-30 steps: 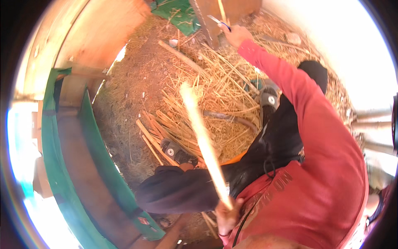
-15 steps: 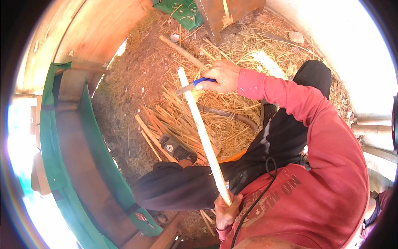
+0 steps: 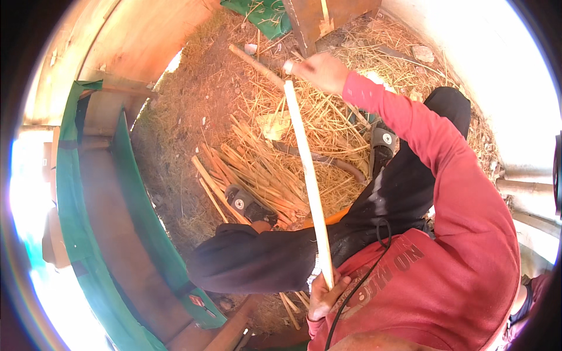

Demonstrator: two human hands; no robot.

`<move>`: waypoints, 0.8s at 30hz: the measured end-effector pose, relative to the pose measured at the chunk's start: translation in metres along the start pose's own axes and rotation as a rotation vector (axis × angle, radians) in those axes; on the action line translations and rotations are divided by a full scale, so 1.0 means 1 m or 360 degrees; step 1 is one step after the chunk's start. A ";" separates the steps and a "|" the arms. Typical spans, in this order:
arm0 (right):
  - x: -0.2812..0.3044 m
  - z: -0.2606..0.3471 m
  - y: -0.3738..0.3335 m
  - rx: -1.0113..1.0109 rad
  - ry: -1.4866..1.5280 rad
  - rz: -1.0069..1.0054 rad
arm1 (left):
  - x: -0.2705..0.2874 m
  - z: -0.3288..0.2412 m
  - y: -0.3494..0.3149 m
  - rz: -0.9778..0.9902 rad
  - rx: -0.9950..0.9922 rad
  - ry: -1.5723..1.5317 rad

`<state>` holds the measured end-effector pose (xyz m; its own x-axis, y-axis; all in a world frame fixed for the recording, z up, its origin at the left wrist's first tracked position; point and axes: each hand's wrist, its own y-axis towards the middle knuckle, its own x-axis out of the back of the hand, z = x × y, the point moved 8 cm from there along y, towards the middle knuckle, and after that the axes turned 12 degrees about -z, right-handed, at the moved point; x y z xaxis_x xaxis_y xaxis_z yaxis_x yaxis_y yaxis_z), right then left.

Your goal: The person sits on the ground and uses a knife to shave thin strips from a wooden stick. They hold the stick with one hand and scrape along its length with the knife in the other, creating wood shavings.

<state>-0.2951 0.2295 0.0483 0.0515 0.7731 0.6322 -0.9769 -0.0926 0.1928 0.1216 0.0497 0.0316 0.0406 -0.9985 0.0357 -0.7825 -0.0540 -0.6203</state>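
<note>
Stick (image 3: 308,164): slants over the leg (image 3: 252,262) | left hand (image 3: 323,295): pinches its low end | right hand (image 3: 325,71): moved up past its tip, curled, can't tell its grip | stroke looks over

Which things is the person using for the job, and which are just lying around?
In use:
pale stick, held by the left hand
right hand, near its far end; grip unclear

Probably just lying about:
green cloth
curved brown stick
stone

Earthen floor (image 3: 181,117) strewn with straw (image 3: 331,128)
Wooden strips (image 3: 264,176) at nine o'clock, round stick (image 3: 256,65) near twelve, pale stone (image 3: 422,54) toward two.
</note>
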 end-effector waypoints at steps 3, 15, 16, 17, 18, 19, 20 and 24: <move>-0.004 0.056 -0.044 0.0411 0.0156 0.0160 | 0.007 0.013 -0.003 -0.0047 0.0107 -0.0268; -0.010 0.098 -0.096 0.1023 0.0066 0.0222 | 0.004 0.008 -0.007 -0.0119 0.0161 -0.0622; -0.012 0.091 -0.091 0.0935 -0.0007 0.0205 | 0.004 0.007 -0.008 -0.0125 0.0155 -0.0574; -0.018 0.081 -0.083 0.0845 -0.0080 0.0189 | 0.005 0.006 -0.009 -0.0130 0.0148 -0.0500; -0.022 0.071 -0.075 0.0755 -0.0152 0.0171 | 0.006 0.005 -0.009 -0.0135 0.0140 -0.0426; -0.023 0.066 -0.071 0.0724 -0.0177 0.0181 | 0.007 0.006 -0.009 -0.0136 0.0132 -0.0352; -0.024 0.062 -0.068 0.0693 -0.0203 0.0190 | 0.009 0.009 -0.009 -0.0143 0.0145 -0.0327; -0.019 0.070 -0.073 0.0783 -0.0071 0.0221 | 0.011 0.016 -0.008 -0.0153 0.0156 -0.0325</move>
<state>-0.2100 0.1776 0.0753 -0.0522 0.7059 0.7064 -0.7624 -0.4850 0.4283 0.1383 0.0388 0.0249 0.2444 -0.9681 -0.0549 -0.7052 -0.1386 -0.6953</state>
